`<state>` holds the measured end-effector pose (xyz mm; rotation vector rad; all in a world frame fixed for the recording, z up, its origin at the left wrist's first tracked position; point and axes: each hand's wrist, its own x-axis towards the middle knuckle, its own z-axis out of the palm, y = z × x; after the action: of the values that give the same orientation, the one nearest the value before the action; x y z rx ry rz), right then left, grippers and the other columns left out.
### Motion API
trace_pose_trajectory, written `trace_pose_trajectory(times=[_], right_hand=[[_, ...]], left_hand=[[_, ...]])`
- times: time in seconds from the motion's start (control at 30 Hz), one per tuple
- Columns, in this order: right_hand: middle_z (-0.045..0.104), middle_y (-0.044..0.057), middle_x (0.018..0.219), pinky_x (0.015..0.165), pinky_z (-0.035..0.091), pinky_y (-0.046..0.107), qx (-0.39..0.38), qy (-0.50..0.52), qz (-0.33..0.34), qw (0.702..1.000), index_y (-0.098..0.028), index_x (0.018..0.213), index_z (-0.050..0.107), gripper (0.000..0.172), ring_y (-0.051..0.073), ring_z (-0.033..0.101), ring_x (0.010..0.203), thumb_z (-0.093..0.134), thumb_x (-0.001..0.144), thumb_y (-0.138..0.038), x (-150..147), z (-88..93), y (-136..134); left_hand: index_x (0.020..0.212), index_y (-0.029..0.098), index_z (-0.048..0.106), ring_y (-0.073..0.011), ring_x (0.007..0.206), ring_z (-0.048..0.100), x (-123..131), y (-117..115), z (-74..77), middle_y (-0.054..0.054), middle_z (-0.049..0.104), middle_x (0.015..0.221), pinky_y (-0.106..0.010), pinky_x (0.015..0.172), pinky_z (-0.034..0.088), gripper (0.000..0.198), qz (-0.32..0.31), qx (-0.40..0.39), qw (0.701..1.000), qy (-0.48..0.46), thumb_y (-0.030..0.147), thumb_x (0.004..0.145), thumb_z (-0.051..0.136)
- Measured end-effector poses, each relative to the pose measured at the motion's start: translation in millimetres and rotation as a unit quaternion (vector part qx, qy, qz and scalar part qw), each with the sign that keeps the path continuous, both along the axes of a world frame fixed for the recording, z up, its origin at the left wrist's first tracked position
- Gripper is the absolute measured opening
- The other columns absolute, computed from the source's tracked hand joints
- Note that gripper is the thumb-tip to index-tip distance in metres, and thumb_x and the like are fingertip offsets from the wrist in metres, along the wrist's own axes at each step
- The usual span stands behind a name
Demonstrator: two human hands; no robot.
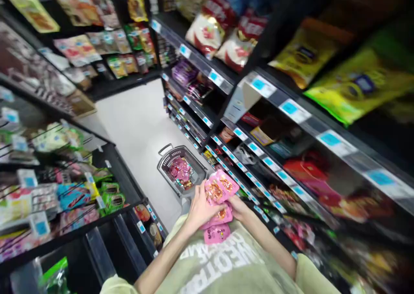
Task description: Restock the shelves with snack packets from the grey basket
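Note:
Several pink snack packets [217,213] with food pictures are held in front of my chest in the head view. My left hand [202,205] is closed on them from the left, its thumb lying across the front. My right hand [236,205] reaches in from the right, closed on the packets, with its fingers partly hidden behind them. One pink packet hangs lowest, against my green shirt. Just beyond my hands, a grey basket [164,160] holds pink packets and other small packs.
Shelves with blue-and-white price tags [333,138] run close along the right, carrying yellow bags [359,84]. Lower racks of packaged snacks [74,194] stand on the left. Pale floor [136,117] lies between them, ending at a back rack of hanging packs [77,50].

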<state>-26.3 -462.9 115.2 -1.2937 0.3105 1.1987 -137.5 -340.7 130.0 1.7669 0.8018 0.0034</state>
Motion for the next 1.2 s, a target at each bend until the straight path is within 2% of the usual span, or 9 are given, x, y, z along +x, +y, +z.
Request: trace_pose_trajectory(times=[0.13,0.2,0.3,0.43,0.63,0.77,0.9,1.07,1.2], right_hand=[[0.078,0.007,0.093,0.085,0.060,0.044,0.020,0.033,-0.133,0.990,-0.019,0.103,0.068,0.052,0.031,0.075,0.088,0.088,0.055,-0.021,-27.4,12.3,-48.3],[0.078,0.005,0.097,0.085,0.060,0.044,0.035,0.025,-0.191,0.981,-0.022,0.107,0.067,0.053,0.031,0.074,0.091,0.086,0.057,-0.019,-37.9,15.6,-64.7],[0.077,0.005,0.103,0.086,0.060,0.045,0.062,-0.008,-0.247,0.967,-0.025,0.106,0.068,0.050,0.031,0.074,0.094,0.085,0.060,-0.018,-48.4,19.3,-84.8],[0.078,0.005,0.100,0.081,0.060,0.045,0.074,-0.051,-0.307,0.948,-0.025,0.102,0.070,0.048,0.030,0.074,0.084,0.087,0.057,-0.020,-53.7,26.0,-119.6],[0.077,0.005,0.101,0.081,0.060,0.040,0.119,-0.086,-0.355,0.923,-0.022,0.103,0.071,0.043,0.027,0.074,0.085,0.087,0.064,-0.027,-60.4,36.9,-196.9],[0.077,0.004,0.102,0.085,0.059,0.042,0.124,-0.094,-0.402,0.902,-0.023,0.108,0.069,0.049,0.028,0.074,0.089,0.088,0.063,-0.029,-68.7,30.4,-241.6],[0.077,0.002,0.105,0.088,0.059,0.041,0.112,-0.094,-0.462,0.875,-0.026,0.112,0.067,0.056,0.027,0.073,0.096,0.089,0.061,-0.028,-73.4,16.7,-271.5],[0.077,0.001,0.104,0.092,0.057,0.041,0.099,-0.102,-0.509,0.849,-0.028,0.115,0.067,0.056,0.026,0.072,0.100,0.088,0.063,-0.028,-74.1,4.5,-296.1],[0.077,0.003,0.104,0.090,0.058,0.042,0.084,-0.112,-0.537,0.832,-0.026,0.113,0.068,0.054,0.027,0.072,0.101,0.087,0.063,-0.029,-70.8,1.8,-308.2]], left_hand=[[0.143,0.021,0.037,-0.0278,0.131,0.052,-15.7,-22.8,-4.3,-0.012,0.051,0.143,-0.042,0.112,0.040,0.079,-0.042,-0.117,0.985,-0.121,0.046,0.078,0.073],[0.139,0.020,0.039,-0.0263,0.128,0.054,-19.5,-31.7,-1.5,-0.011,0.053,0.139,-0.042,0.111,0.041,0.069,-0.067,-0.139,0.977,-0.147,0.044,0.082,0.070],[0.134,0.020,0.044,-0.0273,0.125,0.054,-19.7,-49.5,10.8,-0.010,0.053,0.132,-0.043,0.109,0.043,0.072,-0.158,-0.052,0.977,-0.132,0.037,0.073,0.078],[0.134,0.024,0.045,-0.0300,0.124,0.054,-13.2,-85.1,29.0,-0.011,0.043,0.135,-0.045,0.106,0.047,0.086,-0.290,0.068,0.950,-0.094,0.037,0.060,0.086],[0.133,0.025,0.044,-0.0324,0.130,0.051,-5.4,-144.9,38.3,-0.013,0.031,0.143,-0.048,0.110,0.045,0.081,-0.414,0.086,0.899,-0.115,0.029,0.062,0.084],[0.129,0.024,0.046,-0.0329,0.140,0.041,-5.9,-177.3,38.3,-0.014,0.026,0.150,-0.045,0.114,0.042,0.075,-0.459,0.059,0.872,-0.156,0.030,0.065,0.085],[0.123,0.023,0.047,-0.0328,0.140,0.040,-10.3,-197.9,35.1,-0.015,0.024,0.155,-0.046,0.112,0.042,0.068,-0.457,0.062,0.869,-0.179,0.032,0.067,0.085],[0.119,0.019,0.046,-0.0310,0.126,0.050,-7.6,-215.8,32.5,-0.015,0.042,0.132,-0.047,0.104,0.046,0.063,-0.438,0.157,0.869,-0.170,0.037,0.070,0.082],[0.128,0.019,0.044,-0.0292,0.103,0.056,9.9,-228.7,37.7,-0.010,0.051,0.111,-0.046,0.089,0.050,0.069,-0.527,0.253,0.803,-0.120,0.048,0.075,0.075]])
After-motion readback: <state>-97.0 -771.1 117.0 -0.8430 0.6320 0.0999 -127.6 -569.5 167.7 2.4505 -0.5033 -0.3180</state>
